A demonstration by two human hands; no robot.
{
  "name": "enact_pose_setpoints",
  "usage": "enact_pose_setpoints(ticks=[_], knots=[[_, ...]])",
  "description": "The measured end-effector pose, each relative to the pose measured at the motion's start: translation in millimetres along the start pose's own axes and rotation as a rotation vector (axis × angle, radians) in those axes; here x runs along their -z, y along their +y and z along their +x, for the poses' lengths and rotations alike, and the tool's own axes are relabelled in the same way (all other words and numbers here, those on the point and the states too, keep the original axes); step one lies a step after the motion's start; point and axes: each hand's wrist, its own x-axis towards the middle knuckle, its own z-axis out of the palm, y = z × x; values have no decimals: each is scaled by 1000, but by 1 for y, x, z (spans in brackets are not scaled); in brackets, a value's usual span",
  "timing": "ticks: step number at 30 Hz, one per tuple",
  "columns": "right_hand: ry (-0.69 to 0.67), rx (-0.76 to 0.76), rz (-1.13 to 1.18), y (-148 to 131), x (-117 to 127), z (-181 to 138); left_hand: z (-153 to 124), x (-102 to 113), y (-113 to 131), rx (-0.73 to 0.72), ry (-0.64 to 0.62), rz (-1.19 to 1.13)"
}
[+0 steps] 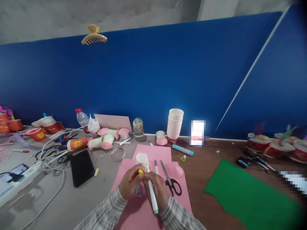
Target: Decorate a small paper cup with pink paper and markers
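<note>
Both my hands are close together over pink paper point(153, 153). My left hand point(130, 182) is pinched round a small yellow piece point(141, 172), whose kind I cannot make out. Wrapped round a white marker with a green end point(152, 195), my right hand point(158, 187) has its fingertips against the yellow piece. A white paper cup point(142, 157) stands just beyond my fingers. Partly hidden below my left hand is a dark green pen-like piece point(137, 189). To the right lie a grey-and-white marker point(156, 166) and black-handled scissors point(170, 182).
Behind stand a stack of paper cups point(175, 123), a glass jar point(138, 130) and a pink-and-green cup piece point(161, 138). A blue tube point(182, 150) lies right of the paper. Left are a black phone point(82, 167) and cables; right, a green sheet point(244, 195).
</note>
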Motion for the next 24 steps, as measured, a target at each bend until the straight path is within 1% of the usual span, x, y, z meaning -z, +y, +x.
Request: enact_pose_setpoints(ticks=[6,9,11,14,18,21,24], knots=[[-18,-88,-86,-1,-5,0,-1,-2,-9,14,163,8],[-40,-133,-93,-6,-7,4,0,-4,-13,50,237,-89],[-84,-177,-80,-9,-7,7,1,-5,-14,65,264,-157],[-131,-237,-66,-11,-8,9,3,-6,-15,58,266,-183],[-138,-221,-50,-8,-6,5,2,-5,-12,43,223,-184],[-95,-180,-29,-10,-1,5,-1,-4,-8,14,181,-144],[-40,-134,-53,-15,5,11,-5,-3,-6,-26,171,-136]])
